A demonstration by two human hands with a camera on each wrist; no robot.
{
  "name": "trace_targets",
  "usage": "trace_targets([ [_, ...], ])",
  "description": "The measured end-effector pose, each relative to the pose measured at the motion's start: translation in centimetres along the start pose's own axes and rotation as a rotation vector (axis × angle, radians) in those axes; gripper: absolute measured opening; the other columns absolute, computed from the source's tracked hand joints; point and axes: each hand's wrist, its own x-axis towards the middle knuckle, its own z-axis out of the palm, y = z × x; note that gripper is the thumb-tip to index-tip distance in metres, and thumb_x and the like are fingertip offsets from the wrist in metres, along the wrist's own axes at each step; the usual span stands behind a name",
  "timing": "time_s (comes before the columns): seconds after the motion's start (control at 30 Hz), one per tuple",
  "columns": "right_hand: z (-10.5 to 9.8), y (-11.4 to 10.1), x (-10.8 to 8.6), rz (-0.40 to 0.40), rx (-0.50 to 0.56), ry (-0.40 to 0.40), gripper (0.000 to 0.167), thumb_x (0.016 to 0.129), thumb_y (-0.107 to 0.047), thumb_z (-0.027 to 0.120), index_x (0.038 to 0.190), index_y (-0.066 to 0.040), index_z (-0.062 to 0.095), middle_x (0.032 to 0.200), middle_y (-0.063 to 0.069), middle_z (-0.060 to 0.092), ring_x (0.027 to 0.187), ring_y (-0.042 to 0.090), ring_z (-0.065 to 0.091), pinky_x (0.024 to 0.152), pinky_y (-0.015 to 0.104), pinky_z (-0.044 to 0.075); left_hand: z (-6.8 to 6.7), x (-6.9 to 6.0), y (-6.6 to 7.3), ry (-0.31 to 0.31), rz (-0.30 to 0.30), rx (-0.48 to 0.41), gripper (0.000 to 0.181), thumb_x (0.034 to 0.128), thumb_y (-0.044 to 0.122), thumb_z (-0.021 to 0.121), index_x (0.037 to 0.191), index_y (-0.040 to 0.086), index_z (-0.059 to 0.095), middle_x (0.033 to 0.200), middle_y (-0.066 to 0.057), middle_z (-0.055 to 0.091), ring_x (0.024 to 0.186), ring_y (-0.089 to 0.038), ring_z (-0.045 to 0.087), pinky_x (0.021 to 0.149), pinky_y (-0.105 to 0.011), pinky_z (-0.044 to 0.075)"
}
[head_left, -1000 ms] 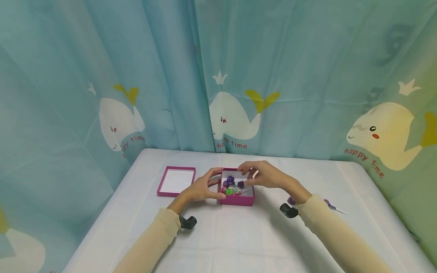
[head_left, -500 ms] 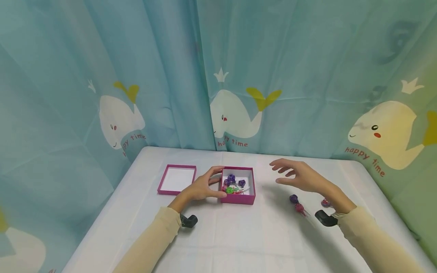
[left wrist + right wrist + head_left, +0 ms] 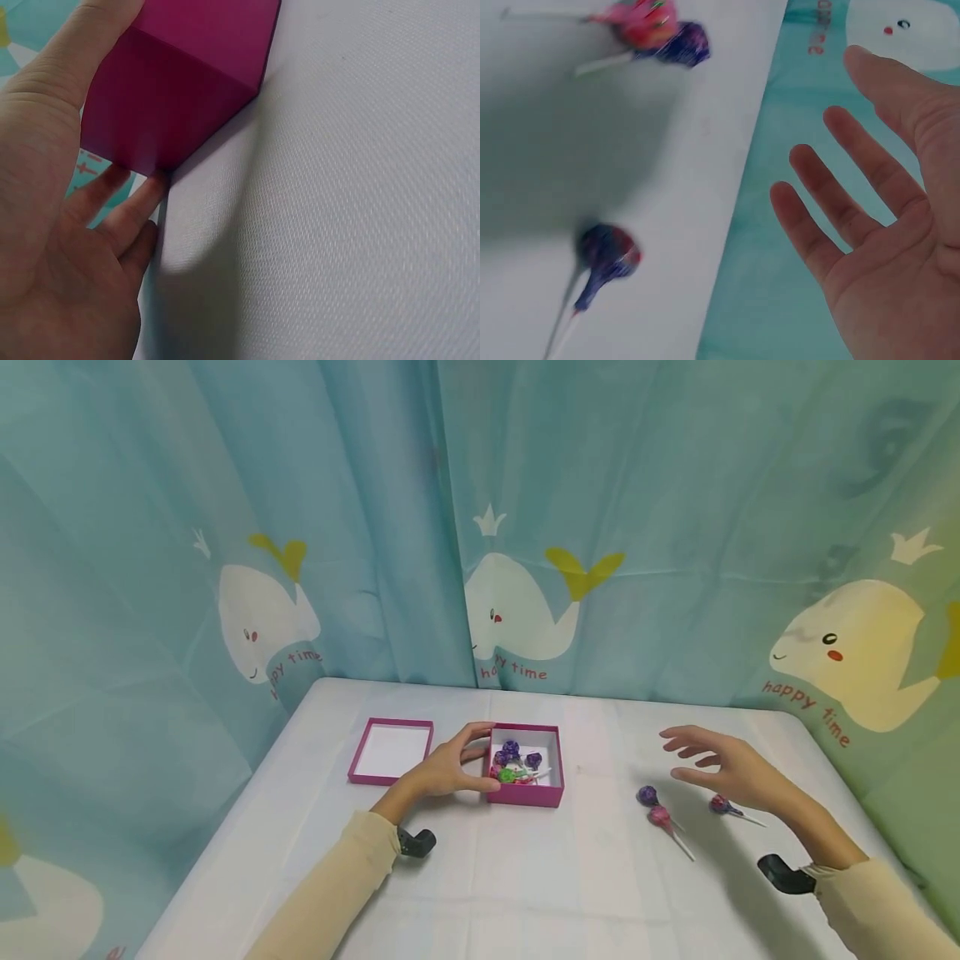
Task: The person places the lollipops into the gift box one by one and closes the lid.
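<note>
My left hand [image 3: 444, 768] holds the left side of a magenta box [image 3: 525, 795], thumb at its front corner and fingers at the back. The left wrist view shows the box's outer walls [image 3: 169, 97] between the thumb and fingers. Inside lie several wrapped lollipops, among them a purple one [image 3: 511, 748] and a green one [image 3: 507, 775]. My right hand [image 3: 731, 768] hovers over the right of the table with spread fingers and holds nothing. Below it are a pink lollipop [image 3: 660, 816], a purple lollipop [image 3: 647, 795] beside that, and a purple-and-red lollipop [image 3: 609, 251] farther right.
A shallow magenta-rimmed lid [image 3: 390, 752] with a white inside lies left of the box. The white cloth-covered table [image 3: 555, 877] ends at the back against a blue-green curtain [image 3: 660, 527] printed with whales.
My right hand has left the box, where a purple lollipop now lies, and moved right over the loose lollipops. My left hand stays on the box.
</note>
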Motion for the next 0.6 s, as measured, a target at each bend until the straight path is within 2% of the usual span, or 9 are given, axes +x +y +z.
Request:
trace_targets([
  [0.13,-0.2,1.1,-1.6,0.050,-0.009,0.016,0.049,0.089,-0.013,0.082,0.134,-0.013,0.062,0.115,0.000,0.073,0.100,0.004,0.067,0.083,0.023,0.058,0.1,0.1,-0.2,0.007,-0.005,0.015,0.097,0.0796,0.035,0.091,0.157,0.032,0.031,0.165,-0.003,0.033,0.145,-0.028,0.045,0.121,-0.051,0.031],
  [0.37,-0.1,2.7,-4.3,0.108,-0.007,0.035,0.051,0.087,-0.011,0.083,0.134,-0.015,0.063,0.117,0.004,0.072,0.100,0.002,0.067,0.081,0.021,0.057,0.1,0.2,-0.4,0.004,0.003,0.016,0.098,0.0796,0.034,0.091,0.157,0.033,0.031,0.165,-0.002,0.034,0.144,-0.027,0.045,0.121,-0.050,0.030],
  [0.47,0.1,3.6,-5.3,0.140,-0.002,0.039,0.050,0.087,-0.010,0.083,0.132,-0.011,0.064,0.118,0.006,0.072,0.100,0.004,0.068,0.080,0.020,0.057,0.1,0.2,-0.4,0.005,0.002,0.018,0.098,0.0794,0.035,0.091,0.157,0.033,0.031,0.165,-0.001,0.034,0.144,-0.026,0.045,0.121,-0.051,0.030],
  [0.6,0.4,4.6,-6.6,0.199,0.016,0.046,0.050,0.087,-0.012,0.084,0.132,-0.007,0.063,0.122,0.001,0.071,0.100,0.002,0.068,0.079,0.019,0.057,0.1,0.2,-0.3,0.008,-0.001,0.015,0.099,0.0789,0.035,0.091,0.157,0.033,0.031,0.164,-0.001,0.034,0.144,-0.027,0.045,0.121,-0.051,0.030],
])
